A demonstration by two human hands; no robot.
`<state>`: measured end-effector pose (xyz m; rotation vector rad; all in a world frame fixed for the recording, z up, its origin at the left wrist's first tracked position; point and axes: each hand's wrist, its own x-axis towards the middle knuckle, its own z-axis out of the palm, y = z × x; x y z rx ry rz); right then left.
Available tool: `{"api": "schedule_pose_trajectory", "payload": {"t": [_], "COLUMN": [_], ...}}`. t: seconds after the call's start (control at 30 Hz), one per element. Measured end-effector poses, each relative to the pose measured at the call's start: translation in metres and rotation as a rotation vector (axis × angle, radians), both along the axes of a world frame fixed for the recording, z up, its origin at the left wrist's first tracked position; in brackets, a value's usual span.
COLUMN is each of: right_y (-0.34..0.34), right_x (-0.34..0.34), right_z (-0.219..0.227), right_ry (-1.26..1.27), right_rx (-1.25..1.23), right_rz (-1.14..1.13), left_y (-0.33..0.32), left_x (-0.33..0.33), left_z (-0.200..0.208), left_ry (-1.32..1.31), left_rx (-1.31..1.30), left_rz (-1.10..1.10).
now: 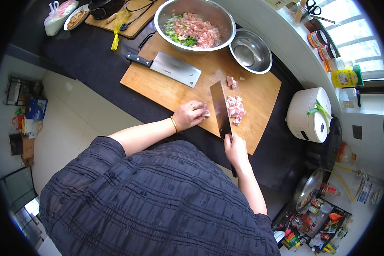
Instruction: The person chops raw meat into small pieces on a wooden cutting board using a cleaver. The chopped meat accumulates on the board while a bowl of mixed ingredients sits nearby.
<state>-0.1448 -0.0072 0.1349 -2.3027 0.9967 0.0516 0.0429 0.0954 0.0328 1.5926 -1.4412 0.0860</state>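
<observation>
My right hand (236, 150) is wrapped round the handle of a cleaver (220, 106), whose blade points away from me over the wooden cutting board (153, 96). To the left of the blade, my left hand (189, 115) presses a piece of raw meat (206, 113) on the board, with bent fingers covering most of it. Right of the blade lies a small heap of diced meat (236, 110), and a separate chunk of meat (231, 82) sits beyond it. A second cleaver (175, 69) with a black handle rests flat on the board, farther back and left.
At the back of the board stands a steel bowl (226, 32) with minced meat and chopped greens; a smaller steel bowl (255, 47) adjoins it. On the right is a white rice cooker (301, 113) with a green onion (321, 112) on top. Jars (326, 52) line the windowsill.
</observation>
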Motion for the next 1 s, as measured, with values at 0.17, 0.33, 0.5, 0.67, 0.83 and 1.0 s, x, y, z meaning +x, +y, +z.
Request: {"api": "schedule_pose_trajectory", "payload": {"t": [0.17, 0.33, 0.5, 0.67, 0.83, 1.0], "right_y": [0.010, 0.010, 0.006, 0.003, 0.008, 0.006], "right_x": [-0.009, -0.007, 0.007, 0.032, -0.002, 0.012], "right_z": [-0.007, -0.012, -0.026, -0.033, -0.014, -0.033], "right_ry": [0.016, 0.027, 0.011, 0.000, 0.021, 0.040], "right_rx": [0.037, 0.040, -0.011, -0.007, 0.057, 0.031], "right_rz": [0.064, 0.075, 0.103, 0.082, 0.082, 0.091], "left_y": [-0.003, -0.006, -0.010, -0.010, -0.010, -0.010], "left_x": [-0.004, -0.006, -0.005, -0.004, -0.004, -0.004], "left_z": [-0.010, -0.013, -0.016, -0.017, -0.021, -0.020], "left_ry": [0.000, 0.016, 0.043, 0.070, 0.084, 0.059], "left_rx": [0.040, 0.044, 0.021, 0.016, 0.022, 0.012], "left_rz": [0.009, 0.027, 0.019, -0.004, 0.022, 0.019]}}
